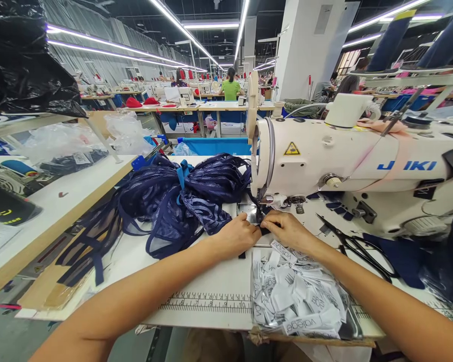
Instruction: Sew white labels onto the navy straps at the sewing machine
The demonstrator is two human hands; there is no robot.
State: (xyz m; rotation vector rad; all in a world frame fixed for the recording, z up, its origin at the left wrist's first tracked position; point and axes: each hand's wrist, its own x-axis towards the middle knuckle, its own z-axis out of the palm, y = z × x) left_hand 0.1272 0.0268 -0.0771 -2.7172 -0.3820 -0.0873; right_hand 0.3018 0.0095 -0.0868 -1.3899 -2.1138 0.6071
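Close to the needle area of a white sewing machine (302, 156), my left hand (239, 235) is closed, its fingertips curled on the machine bed. What it grips is mostly hidden behind the fingers. My right hand (287, 229) pinches the edge of a piece of dark fabric (266, 231) beneath the presser foot. To the left lies a bundle of navy lace garments (173, 196), tied with a blue strip (182, 173). Just below my right hand, a clear tray (253, 322) holds a heap of printed white labels (298, 291).
Black scissors (357, 246) lie right of the labels, beside navy fabric (400, 256). A ruler scale (211, 303) runs along the table's front. Another table (71, 211) stands at left with black plastic above it. A person in green (231, 89) sits further back.
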